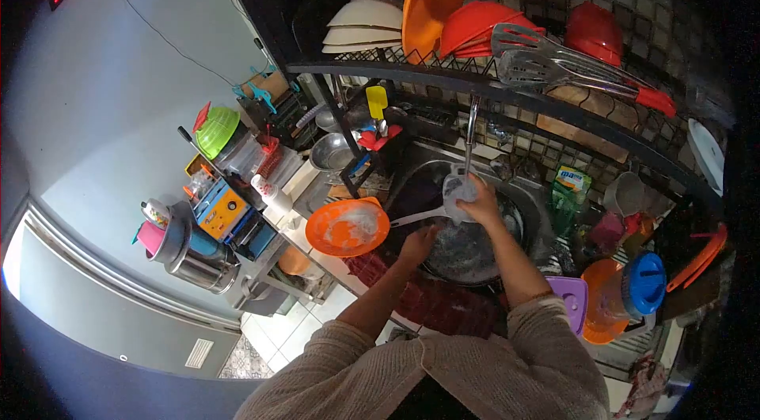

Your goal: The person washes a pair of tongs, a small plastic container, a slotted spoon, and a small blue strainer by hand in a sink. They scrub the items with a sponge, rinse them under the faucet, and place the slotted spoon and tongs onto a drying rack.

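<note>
A grey metal sink (540, 214) surrounds a dark round basin (517, 220) of frothy suds. At nine o'clock sits a smooth orange oval dish (346, 245), foam-smeared. Toward the basin's twelve o'clock, the right hand's (477, 202) grip is closed around a translucent white long-handled dipper's (453, 191) cup; the left hand's (418, 247) grip, near its handle, is unclear.

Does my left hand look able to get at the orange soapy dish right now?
Probably yes: the orange dish lies close beside the left hand, with no obstacle evident between them, and the right hand holds the white utensil.
</note>
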Demonstrator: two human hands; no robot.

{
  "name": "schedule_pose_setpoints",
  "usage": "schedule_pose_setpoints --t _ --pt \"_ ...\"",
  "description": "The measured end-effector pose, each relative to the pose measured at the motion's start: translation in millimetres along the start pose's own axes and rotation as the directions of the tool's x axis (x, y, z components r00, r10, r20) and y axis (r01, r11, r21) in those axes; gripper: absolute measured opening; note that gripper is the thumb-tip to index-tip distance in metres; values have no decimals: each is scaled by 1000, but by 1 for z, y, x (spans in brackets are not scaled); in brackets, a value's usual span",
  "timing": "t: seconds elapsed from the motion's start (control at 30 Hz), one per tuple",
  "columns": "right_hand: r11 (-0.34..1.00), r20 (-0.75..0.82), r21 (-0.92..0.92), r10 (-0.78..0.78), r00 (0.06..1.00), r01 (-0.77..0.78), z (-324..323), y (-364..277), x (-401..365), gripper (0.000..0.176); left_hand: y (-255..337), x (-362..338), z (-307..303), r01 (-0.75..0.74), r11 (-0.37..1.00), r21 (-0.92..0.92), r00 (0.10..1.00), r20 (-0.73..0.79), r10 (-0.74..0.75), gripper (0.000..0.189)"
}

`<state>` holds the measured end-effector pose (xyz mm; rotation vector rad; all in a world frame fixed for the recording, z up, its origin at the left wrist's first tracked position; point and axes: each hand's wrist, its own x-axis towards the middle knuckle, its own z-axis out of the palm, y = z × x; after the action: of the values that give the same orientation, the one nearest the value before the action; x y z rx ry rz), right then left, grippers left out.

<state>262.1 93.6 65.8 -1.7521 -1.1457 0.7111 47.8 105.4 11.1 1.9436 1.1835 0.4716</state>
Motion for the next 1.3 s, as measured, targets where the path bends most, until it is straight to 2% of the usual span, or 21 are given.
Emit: schedule_pose_setpoints --t 0.03,0.1,0.13,0.2,0.27,0.37,0.4,0.47,0.53,0.6,0.63,0.67,0.7,0.73,0.8,0.87,1.0,1.07,1.13,1.23,1.3 --pt "895 -3 -419 -169 986 153 1 -1 2 81 -15 -3 7 3 1000 -1 1000 2 -3 43" --pt "805 68 -545 -239 969 237 -1 -12 0 81 -41 -4 17 -251 942 223 939 -179 293 37" --pt "690 147 -649 -299 943 320 -5 -28 -6 81 -36 -11 16 -245 945 216 941 -180 285 37" --pt "663 192 -679 -257 947 317 -15 -54 -6 79 -11 -29 5 -205 958 202 967 -109 230 30" --pt "720 26 -588 -439 898 369 -16 -38 20 78 -5 -37 1 -245 941 233 954 -116 277 28" --pt "744 -69 -588 -437 897 318 -11 -24 28 76 -8 -41 2 -317 912 260 917 -162 365 26" --pt "736 -52 -597 -432 900 319 -11 -26 21 76 -10 -40 1 -356 894 271 888 -202 414 26" --pt "539 259 -687 -444 857 487 -13 -33 8 76 -13 -40 1 -311 895 321 904 -189 382 28" --pt "616 210 -614 -476 854 494 -8 -24 13 78 5 -45 -7 -360 902 240 872 -256 417 21" --pt "918 -172 -306 -313 934 251 14 16 28 79 2 -43 -8 -339 904 259 872 -274 406 22" --pt "918 -155 -315 -299 941 240 15 11 20 79 -2 -45 -6 -325 898 297 872 -274 406 22" --pt "979 -35 195 72 997 -64 17 5 16 79 -6 -47 -3 -312 908 280 883 -266 386 22" --pt "693 233 592 343 910 -413 19 0 13 80 -9 -46 -1 -328 903 276 874 -274 401 23" --pt "690 232 587 358 905 -423 23 5 16 80 -11 -41 -2 -352 895 275 860 -284 425 23" --pt "151 390 869 375 841 -471 28 14 21 76 -15 -38 -2 -334 907 255 882 -256 397 24" --pt "237 348 856 393 851 -459 24 -12 3 74 -15 -42 -1 -308 923 230 907 -222 358 26" --pt "278 389 827 346 854 -489 28 -9 10 66 -8 -48 -2 -526 797 297 805 -127 579 15" --pt "238 365 849 380 850 -471 28 -9 1 63 23 -66 2 -778 521 352 599 163 784 16" --pt "329 385 785 404 830 -525 25 -10 -6 61 37 -83 35 -866 481 137 499 293 816 21" --pt "332 387 781 408 827 -530 28 1 -17 59 62 -112 55 -926 330 183 376 519 768 22" --pt "308 377 787 446 812 -534 31 9 -25 59 48 -113 80 -897 422 131 421 545 725 22"
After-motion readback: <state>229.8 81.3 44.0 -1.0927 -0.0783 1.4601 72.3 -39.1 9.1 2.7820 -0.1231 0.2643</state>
